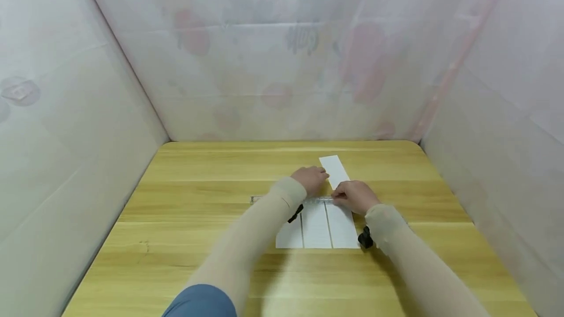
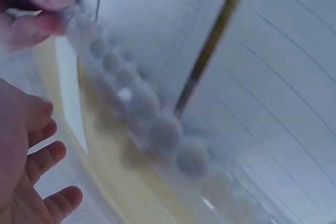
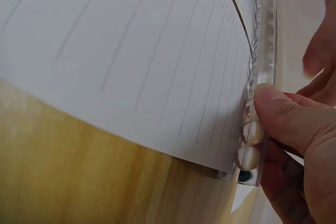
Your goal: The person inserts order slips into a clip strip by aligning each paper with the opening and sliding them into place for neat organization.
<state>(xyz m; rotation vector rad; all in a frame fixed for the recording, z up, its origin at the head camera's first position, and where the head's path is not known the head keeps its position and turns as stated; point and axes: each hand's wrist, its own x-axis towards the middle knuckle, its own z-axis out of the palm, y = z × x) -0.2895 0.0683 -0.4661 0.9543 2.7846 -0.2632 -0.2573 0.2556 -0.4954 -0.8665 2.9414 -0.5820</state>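
Observation:
My right hand point(image 1: 356, 195) pinches the right end of a long clear plastic strip point(image 3: 252, 135) with a row of round shapes along it. The strip lies across the top edges of three white lined paper slips point(image 1: 315, 226), set side by side with narrow gaps between them. Over the strip's middle reaches my left hand point(image 1: 311, 180), its fingers point(image 2: 47, 161) loosely extended with nothing gripped. Another white slip point(image 1: 336, 170) lies slanted beyond the strip, between and past both hands. Small printed boxes run along the lined slips in the right wrist view.
A wooden table point(image 1: 176, 238) holds everything. White sheeting printed with faded pink patches forms a back wall point(image 1: 282, 62) and side walls close to the table's edges. Both forearms wear pale sleeves, and a black wrist camera point(image 1: 365, 237) sits beside the slips.

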